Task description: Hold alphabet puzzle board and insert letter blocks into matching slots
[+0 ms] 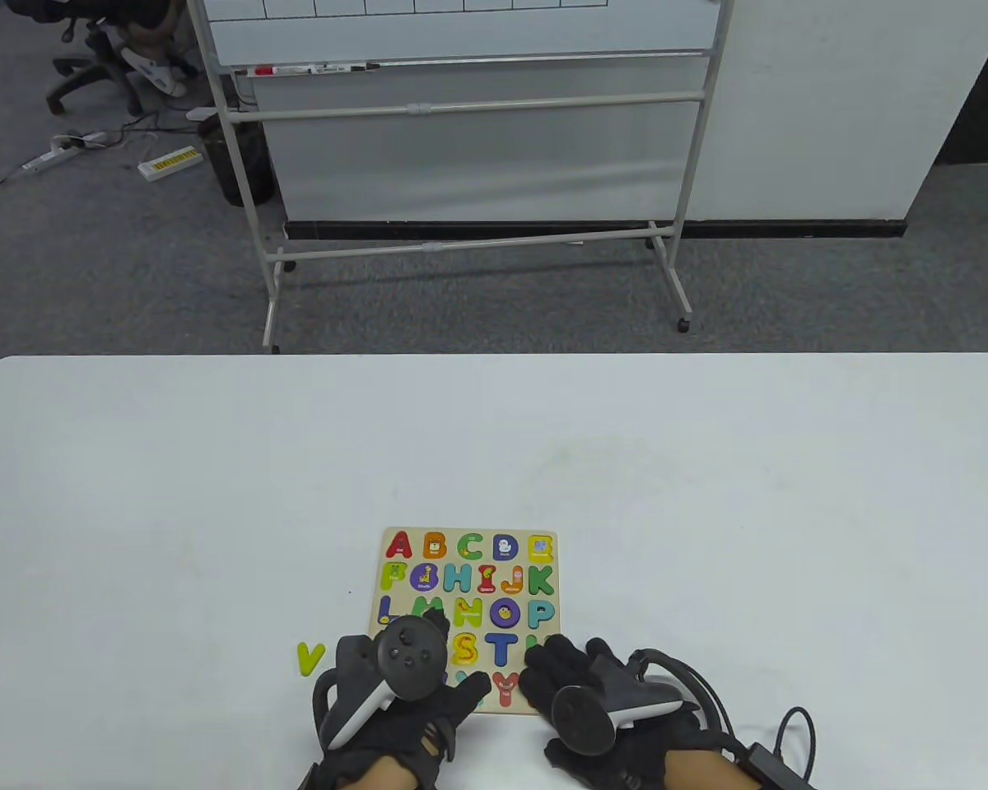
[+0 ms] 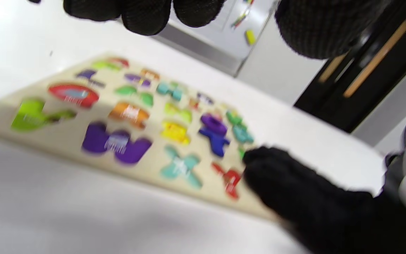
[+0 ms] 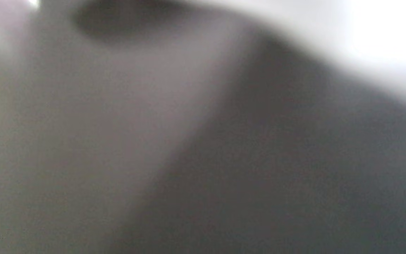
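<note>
While the right wrist view blurs, both hands' grip unclear, puzzle board (image 1: 469,576) shows overhead

Table view overlooks the puzzle board (image 1: 469,576); left wrist view skims it closely.

Grey carpet (image 1: 115,263), wheeled whiteboard (image 1: 469,123), white wall (image 1: 831,107).

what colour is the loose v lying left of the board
Yellow-green; the loose V shows best in the table view.
</note>
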Demonstrator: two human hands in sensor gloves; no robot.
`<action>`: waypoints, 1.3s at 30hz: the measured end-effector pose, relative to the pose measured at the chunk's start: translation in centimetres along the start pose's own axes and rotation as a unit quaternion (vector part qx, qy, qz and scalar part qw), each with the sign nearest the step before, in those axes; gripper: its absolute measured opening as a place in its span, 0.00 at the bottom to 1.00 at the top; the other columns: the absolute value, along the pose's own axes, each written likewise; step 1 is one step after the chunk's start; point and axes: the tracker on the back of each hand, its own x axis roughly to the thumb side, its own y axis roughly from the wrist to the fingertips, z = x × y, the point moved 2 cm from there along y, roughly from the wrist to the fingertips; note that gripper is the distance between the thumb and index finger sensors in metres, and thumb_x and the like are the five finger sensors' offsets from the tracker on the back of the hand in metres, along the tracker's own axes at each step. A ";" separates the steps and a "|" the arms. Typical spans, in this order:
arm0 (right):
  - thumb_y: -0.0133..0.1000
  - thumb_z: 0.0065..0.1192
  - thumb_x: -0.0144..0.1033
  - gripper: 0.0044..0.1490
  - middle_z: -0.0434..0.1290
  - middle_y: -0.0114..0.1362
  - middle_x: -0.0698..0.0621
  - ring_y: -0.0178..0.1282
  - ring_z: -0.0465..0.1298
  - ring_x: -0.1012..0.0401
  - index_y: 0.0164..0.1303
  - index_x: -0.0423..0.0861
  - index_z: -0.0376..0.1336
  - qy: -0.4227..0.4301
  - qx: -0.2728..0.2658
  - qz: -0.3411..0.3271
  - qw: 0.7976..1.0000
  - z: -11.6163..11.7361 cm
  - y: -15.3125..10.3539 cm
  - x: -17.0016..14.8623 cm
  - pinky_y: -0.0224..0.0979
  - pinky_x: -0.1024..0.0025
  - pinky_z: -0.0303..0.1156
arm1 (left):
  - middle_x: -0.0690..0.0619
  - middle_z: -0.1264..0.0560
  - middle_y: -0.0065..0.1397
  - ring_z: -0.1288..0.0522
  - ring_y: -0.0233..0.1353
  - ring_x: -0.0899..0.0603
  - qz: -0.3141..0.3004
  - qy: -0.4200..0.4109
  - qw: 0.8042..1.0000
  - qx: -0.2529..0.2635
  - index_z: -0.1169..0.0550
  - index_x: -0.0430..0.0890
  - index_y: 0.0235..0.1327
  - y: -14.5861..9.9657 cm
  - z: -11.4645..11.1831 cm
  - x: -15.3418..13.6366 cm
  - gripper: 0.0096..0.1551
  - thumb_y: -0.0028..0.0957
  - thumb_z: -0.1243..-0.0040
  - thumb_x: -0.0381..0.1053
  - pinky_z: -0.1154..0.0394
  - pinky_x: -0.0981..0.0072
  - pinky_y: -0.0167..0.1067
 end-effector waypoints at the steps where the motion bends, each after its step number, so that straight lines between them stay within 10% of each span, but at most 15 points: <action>1: 0.55 0.16 0.64 0.52 0.07 0.81 0.49 0.81 0.10 0.50 0.73 0.52 0.07 0.001 0.000 0.000 1.000 0.0 0.0 0.0 0.78 0.40 0.19 | 0.27 0.46 0.81 0.48 0.77 0.15 -0.015 -0.004 1.000 0.010 0.45 0.37 0.79 -0.2 0.8 0.0 0.57 0.46 0.40 0.67 0.48 0.20 0.65; 10: 0.55 0.16 0.65 0.52 0.07 0.81 0.49 0.81 0.10 0.50 0.73 0.52 0.07 0.004 0.000 -0.002 1.000 0.0 0.0 -0.1 0.78 0.40 0.19 | 0.32 0.56 0.84 0.63 0.78 0.16 -0.005 0.125 0.992 0.021 0.51 0.45 0.80 0.7 7.0 -7.8 0.58 0.46 0.37 0.66 0.57 0.19 0.67; 19: 0.56 0.17 0.65 0.53 0.07 0.81 0.49 0.82 0.10 0.51 0.74 0.52 0.08 0.010 0.000 -0.005 1.000 0.0 0.0 -0.1 0.78 0.40 0.19 | 0.34 0.56 0.84 0.65 0.79 0.18 -0.017 0.230 0.970 -0.070 0.44 0.49 0.78 1.9 3.8 -15.4 0.50 0.49 0.32 0.60 0.59 0.19 0.67; 29: 0.56 0.18 0.66 0.53 0.07 0.81 0.50 0.82 0.10 0.50 0.74 0.53 0.08 0.010 -0.001 -0.005 1.000 0.0 0.0 -0.2 0.78 0.40 0.19 | 0.40 0.31 0.72 0.30 0.74 0.28 -0.013 0.238 0.968 -0.080 0.40 0.46 0.76 3.2 1.3 -15.7 0.48 0.49 0.39 0.67 0.47 0.23 0.69; 39: 0.56 0.19 0.67 0.54 0.08 0.82 0.50 0.82 0.11 0.50 0.75 0.52 0.09 0.010 -0.005 -0.007 1.000 -0.1 0.0 -0.2 0.79 0.40 0.20 | 0.43 0.28 0.67 0.26 0.67 0.31 -0.013 0.320 0.945 -0.067 0.37 0.46 0.73 4.0 0.1 -14.7 0.41 0.52 0.43 0.65 0.43 0.25 0.69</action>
